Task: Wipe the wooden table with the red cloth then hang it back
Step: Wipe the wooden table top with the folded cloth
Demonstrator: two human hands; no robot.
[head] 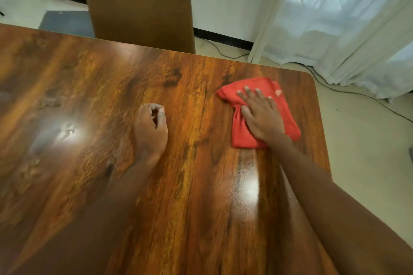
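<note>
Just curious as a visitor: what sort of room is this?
Probably a home dining room: a glossy brown wooden table, a tan upholstered chair at its far side, and sheer white curtains reaching the floor.

On wooden table [183, 196], red cloth [242, 135].

No legible text or labels anywhere.

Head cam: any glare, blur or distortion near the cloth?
Head view: two glare patches on the table, one left of the left hand, one just below the red cloth; wood grain smeared, probably motion blur; right hand on it reasonably sharp; wide-angle lens slightly bows the table's far edge; curtain overexposed.
</note>
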